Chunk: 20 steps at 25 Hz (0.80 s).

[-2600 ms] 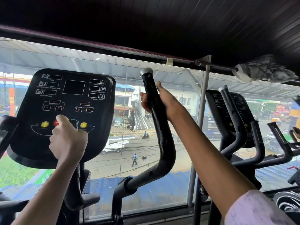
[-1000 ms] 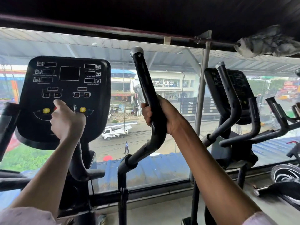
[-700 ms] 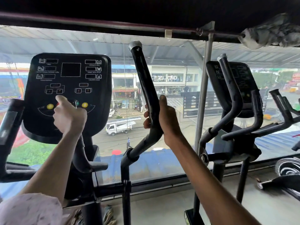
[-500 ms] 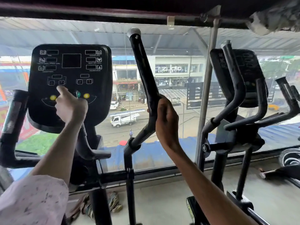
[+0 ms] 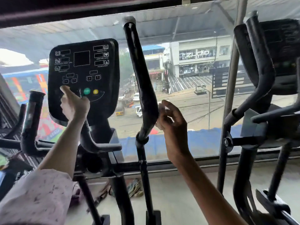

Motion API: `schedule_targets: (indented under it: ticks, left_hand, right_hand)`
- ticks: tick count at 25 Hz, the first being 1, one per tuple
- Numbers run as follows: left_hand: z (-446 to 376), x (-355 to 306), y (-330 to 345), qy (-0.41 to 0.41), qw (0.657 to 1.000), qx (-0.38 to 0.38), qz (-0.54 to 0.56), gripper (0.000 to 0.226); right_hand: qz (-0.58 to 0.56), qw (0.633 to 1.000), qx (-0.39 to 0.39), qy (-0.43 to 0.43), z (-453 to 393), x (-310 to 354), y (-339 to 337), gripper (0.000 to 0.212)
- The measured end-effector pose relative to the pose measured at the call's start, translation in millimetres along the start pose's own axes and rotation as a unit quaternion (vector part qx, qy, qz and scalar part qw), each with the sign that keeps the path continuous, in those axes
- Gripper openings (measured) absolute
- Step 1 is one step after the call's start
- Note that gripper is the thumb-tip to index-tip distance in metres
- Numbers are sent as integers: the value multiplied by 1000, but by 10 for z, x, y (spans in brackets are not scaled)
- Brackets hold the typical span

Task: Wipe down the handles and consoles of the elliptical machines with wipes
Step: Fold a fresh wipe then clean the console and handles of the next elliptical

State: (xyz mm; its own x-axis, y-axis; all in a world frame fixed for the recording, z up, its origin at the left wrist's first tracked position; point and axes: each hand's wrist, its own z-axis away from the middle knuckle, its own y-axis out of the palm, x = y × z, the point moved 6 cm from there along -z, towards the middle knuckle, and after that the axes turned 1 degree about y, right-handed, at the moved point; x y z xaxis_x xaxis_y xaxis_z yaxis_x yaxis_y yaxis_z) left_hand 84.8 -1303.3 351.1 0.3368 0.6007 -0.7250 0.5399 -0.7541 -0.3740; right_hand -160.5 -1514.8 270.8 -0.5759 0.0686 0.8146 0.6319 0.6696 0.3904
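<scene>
Two hands show: the left hand [image 5: 73,105] and the right hand [image 5: 172,120]. Two consoles: one console [image 5: 84,70] under the left grip, a second console [image 5: 282,51] well right of the right grip. Two round buttons beside the left grip: a green button [image 5: 86,91] and a yellow button [image 5: 95,91]. One tall handle [image 5: 141,82] touches the right grip, where one small wipe [image 5: 159,125] shows.

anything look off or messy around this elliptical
Yes: a crumpled bundle of multicoloured cloth lies on the pale floor below the black console, behind the machine's black upright posts. It looks dropped, not stowed. The tall black padded handle looks worn but intact.
</scene>
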Motion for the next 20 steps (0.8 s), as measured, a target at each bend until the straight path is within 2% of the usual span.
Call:
schedule_targets:
  ticks: [1, 4, 6, 8, 10, 12, 16, 20]
  left_hand:
    - [95, 23, -1, -3, 1000, -8, -24, 51]
    - [132, 153, 104, -23, 1000, 4, -2, 58]
    - [78, 262, 240, -44, 999, -9, -5, 55]
    - [189, 161, 87, -66, 997, -21, -32, 47]
    - [290, 42, 58, -67, 996, -31, -40, 45]
    - [324, -15, 81, -51, 997, -43, -26, 53]
    - [286, 100, 102, -69, 991, -54, -97, 48]
    - [316, 23, 116, -72, 989, -70, -107, 39]
  right_hand:
    - [-1, 1000, -13, -1, -7, -40, -88, 12]
    - [-4, 999, -21, -41, 71, 6, -92, 6]
    - [15, 998, 2, -66, 66, -67, -172, 10]
    - [64, 993, 18, -96, 81, -233, -216, 10]
    - [58, 995, 42, -73, 55, -456, -215, 8]
    - [44, 998, 43, -32, -37, -629, -197, 6]
    - [18, 999, 42, -4, -246, -485, -161, 12]
    - [-4, 992, 78, -96, -195, -377, -133, 16]
